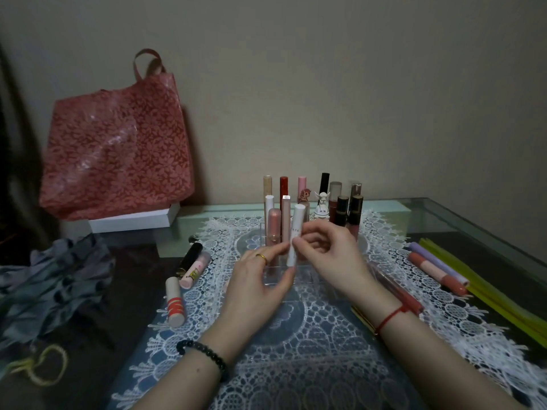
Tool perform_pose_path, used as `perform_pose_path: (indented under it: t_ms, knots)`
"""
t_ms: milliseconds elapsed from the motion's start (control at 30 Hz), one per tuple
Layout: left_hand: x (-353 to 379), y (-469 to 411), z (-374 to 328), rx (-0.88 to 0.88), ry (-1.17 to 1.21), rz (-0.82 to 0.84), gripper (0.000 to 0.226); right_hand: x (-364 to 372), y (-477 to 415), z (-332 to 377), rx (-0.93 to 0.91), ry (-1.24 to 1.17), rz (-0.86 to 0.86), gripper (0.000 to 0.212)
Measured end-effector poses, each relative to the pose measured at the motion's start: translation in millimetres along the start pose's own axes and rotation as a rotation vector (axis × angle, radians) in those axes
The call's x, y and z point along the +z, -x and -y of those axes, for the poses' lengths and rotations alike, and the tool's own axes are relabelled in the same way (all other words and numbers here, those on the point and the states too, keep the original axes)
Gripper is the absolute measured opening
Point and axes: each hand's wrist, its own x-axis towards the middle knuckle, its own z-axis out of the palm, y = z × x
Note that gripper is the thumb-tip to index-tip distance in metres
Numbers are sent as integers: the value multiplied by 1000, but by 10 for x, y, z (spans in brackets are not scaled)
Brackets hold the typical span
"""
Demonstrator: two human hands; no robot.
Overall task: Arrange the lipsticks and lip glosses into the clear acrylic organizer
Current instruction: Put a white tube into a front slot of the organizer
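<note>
The clear acrylic organizer (307,279) stands on a white lace mat (310,344) and holds several upright lipsticks and glosses, among them a red tube (284,187) and a black tube (324,182). Both hands hold a white tube (297,229) upright over the organizer's front. My right hand (331,255) pinches its middle. My left hand (260,285) touches its lower end with thumb and fingers. Loose tubes lie left of the mat: a black one (191,257), a pink one (195,269), a beige one with red bands (174,303). More tubes (438,270) lie to the right.
A red floral bag (118,149) rests on a white box (133,220) at back left. Grey crumpled fabric (53,285) and a yellow hair tie (41,368) lie at left. Yellow strips (488,288) lie along the right. A small angel figurine (322,202) stands behind the organizer.
</note>
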Motion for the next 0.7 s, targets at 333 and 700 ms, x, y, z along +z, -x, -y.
perform_pose_path:
  t_ms: [333,700]
  knots:
    - [10,17,17,-27,-9,-2,39,28,-8,-100,11,103,7,14]
    - [-15,33,9,-34,-8,1,38,31,15,-95,-24,200,38,18]
